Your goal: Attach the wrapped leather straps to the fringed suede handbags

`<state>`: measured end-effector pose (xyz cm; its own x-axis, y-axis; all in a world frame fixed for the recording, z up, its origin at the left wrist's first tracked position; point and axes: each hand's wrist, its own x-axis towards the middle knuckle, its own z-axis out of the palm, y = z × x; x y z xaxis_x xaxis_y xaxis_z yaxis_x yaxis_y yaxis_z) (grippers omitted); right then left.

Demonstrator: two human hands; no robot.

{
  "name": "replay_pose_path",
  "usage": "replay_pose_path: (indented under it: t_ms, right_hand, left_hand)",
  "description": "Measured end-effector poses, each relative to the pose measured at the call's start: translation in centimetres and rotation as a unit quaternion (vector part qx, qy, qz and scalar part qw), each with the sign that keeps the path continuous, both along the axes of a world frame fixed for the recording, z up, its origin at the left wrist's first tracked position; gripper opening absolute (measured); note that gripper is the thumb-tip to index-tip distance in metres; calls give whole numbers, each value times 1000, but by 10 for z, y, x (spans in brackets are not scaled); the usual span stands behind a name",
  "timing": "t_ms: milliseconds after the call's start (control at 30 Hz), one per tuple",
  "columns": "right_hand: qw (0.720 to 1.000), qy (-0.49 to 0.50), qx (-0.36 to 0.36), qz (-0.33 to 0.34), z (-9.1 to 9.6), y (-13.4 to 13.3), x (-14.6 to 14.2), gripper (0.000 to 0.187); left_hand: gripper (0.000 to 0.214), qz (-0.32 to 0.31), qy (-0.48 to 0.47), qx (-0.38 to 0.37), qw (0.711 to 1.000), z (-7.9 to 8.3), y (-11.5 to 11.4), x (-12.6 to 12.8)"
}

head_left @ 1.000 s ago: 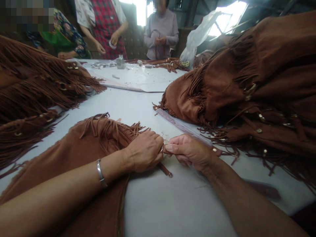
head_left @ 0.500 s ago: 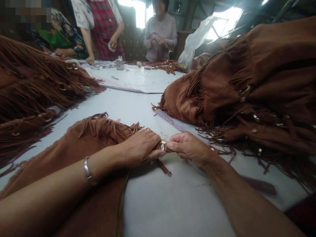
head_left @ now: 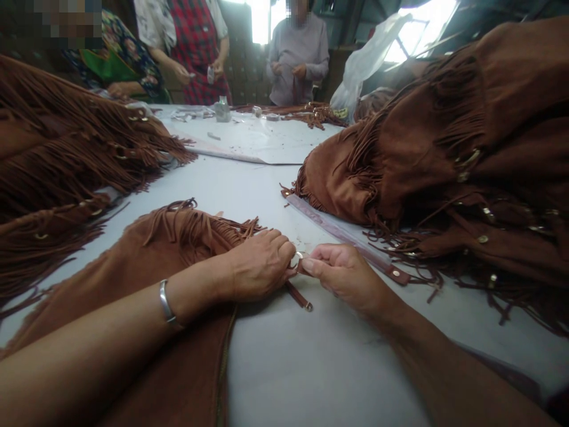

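Left hand [head_left: 260,265] curled closed on a small silver metal ring [head_left: 296,258], ring threaded on a narrow brown suede strap [head_left: 297,295], right hand [head_left: 344,276] pinching the strap beside it, both over a white table [head_left: 262,367], left wrist resting against a fringed brown suede panel [head_left: 178,237]

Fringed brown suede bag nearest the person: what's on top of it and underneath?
The left forearm, with a metal bangle, lies across the fringed brown suede bag. Beneath it, the white table is covered, so nothing there can be seen.
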<state>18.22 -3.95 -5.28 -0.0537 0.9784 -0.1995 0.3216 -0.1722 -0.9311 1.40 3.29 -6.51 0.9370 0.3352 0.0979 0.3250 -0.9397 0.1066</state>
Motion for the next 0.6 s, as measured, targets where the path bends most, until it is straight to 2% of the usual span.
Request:
replay_pose_path:
  t_ms: [200,467,600]
  right_hand:
    - [998,59,-16,10,-3,2,1,24]
    - [998,20,-35,38,-8,6,8,20]
    - [1000,-10,11,26,-2,7,2,24]
  left_hand:
    - [21,-6,1,24,1000,-3,-7,4]
    - [16,-9,11,27,1000,-3,-11,6]
    - [26,74,0,15,997,-2,-12,9]
